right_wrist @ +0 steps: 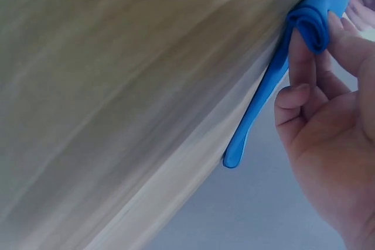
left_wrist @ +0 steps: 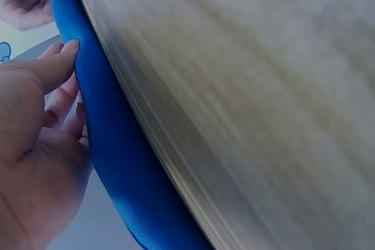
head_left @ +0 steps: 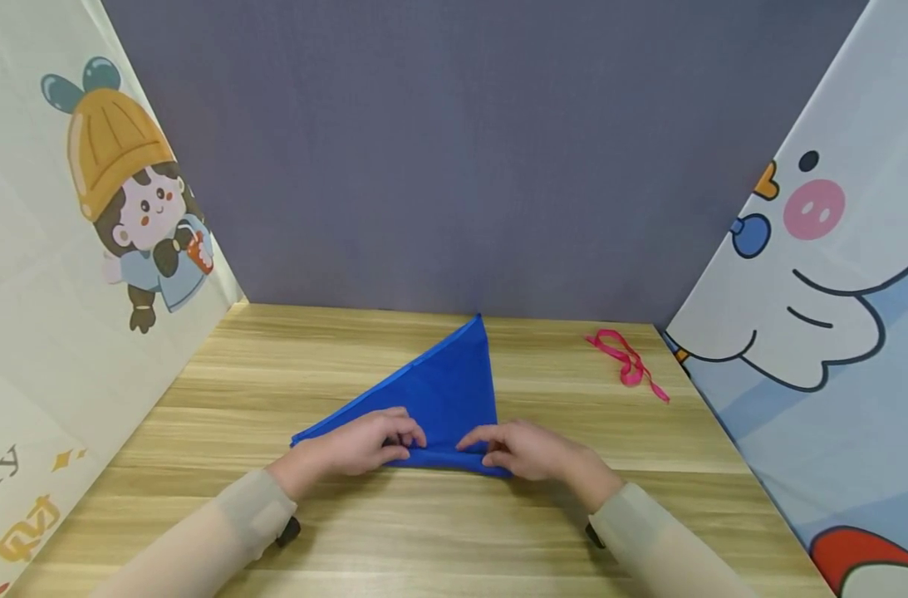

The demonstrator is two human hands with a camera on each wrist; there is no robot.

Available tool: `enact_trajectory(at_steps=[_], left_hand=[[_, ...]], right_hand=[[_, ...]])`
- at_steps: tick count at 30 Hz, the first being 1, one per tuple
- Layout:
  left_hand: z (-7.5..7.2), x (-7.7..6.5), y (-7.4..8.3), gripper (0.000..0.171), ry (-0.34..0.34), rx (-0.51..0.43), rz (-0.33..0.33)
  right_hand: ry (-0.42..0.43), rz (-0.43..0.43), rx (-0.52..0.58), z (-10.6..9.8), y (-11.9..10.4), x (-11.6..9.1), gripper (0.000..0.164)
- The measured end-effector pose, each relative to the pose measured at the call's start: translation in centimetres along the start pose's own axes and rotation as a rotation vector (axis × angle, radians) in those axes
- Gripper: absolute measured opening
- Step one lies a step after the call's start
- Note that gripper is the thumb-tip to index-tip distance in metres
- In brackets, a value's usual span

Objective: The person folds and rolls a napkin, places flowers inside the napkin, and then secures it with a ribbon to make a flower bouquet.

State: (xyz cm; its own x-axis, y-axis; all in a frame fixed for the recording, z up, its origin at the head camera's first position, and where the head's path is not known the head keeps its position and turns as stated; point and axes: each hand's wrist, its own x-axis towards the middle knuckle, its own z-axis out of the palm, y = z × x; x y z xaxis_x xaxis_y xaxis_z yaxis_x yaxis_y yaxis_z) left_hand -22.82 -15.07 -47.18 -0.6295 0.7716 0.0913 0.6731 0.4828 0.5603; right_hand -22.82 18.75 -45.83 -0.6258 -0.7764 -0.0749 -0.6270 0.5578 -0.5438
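Evidently, the left hand (head_left: 367,440) and right hand (head_left: 532,451) pinch the blue cloth (head_left: 449,390) along its rolled near edge (head_left: 442,458), likely preventing unrolling.

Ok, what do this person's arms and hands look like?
The left sleeve and right sleeve are long and pale cream, with greyer cuffs. A small black item shows at each cuff. The fingers look bare, without visible gloves or rings.

Cloth (head_left: 454,382) at left hand (head_left: 370,440) and right hand (head_left: 534,449): plain blue. Ribbon (head_left: 632,376) beyond right hand: pink. Tabletop (head_left: 454,531) under both hands: yellowish-brown wood grain. Backdrop (head_left: 454,166) beyond both hands: plain grey.
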Motion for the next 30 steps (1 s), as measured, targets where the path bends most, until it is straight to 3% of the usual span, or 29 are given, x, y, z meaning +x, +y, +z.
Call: enact_trajectory(at_steps=[4,9,17,22,27,30], left_hand=[[-0.1,-0.1,0.2,0.026,-0.009,0.024,0.022],[-0.2,-0.1,0.4,0.027,-0.025,0.058,0.066],[-0.2,0.1,1.1,0.027,-0.075,0.177,-0.017],[0.1,0.7,1.0,0.026,-0.046,0.271,0.029],[0.3,1.0,1.0,0.024,-0.054,0.225,0.066],[0.5,1.2,1.2,0.023,-0.072,0.197,0.052]], right_hand=[[0.014,-0.049,-0.071,0.0,0.0,0.0,0.037],[-0.002,-0.047,-0.145,0.0,-0.2,0.1,0.037],[0.018,-0.016,-0.299,0.4,-1.1,0.3,0.035],[0.067,-0.047,-0.388,0.9,-2.0,1.0,0.031],[0.074,-0.017,-0.369,1.3,-2.7,1.4,0.033],[0.079,-0.004,-0.383,1.3,-2.9,1.3,0.031]])
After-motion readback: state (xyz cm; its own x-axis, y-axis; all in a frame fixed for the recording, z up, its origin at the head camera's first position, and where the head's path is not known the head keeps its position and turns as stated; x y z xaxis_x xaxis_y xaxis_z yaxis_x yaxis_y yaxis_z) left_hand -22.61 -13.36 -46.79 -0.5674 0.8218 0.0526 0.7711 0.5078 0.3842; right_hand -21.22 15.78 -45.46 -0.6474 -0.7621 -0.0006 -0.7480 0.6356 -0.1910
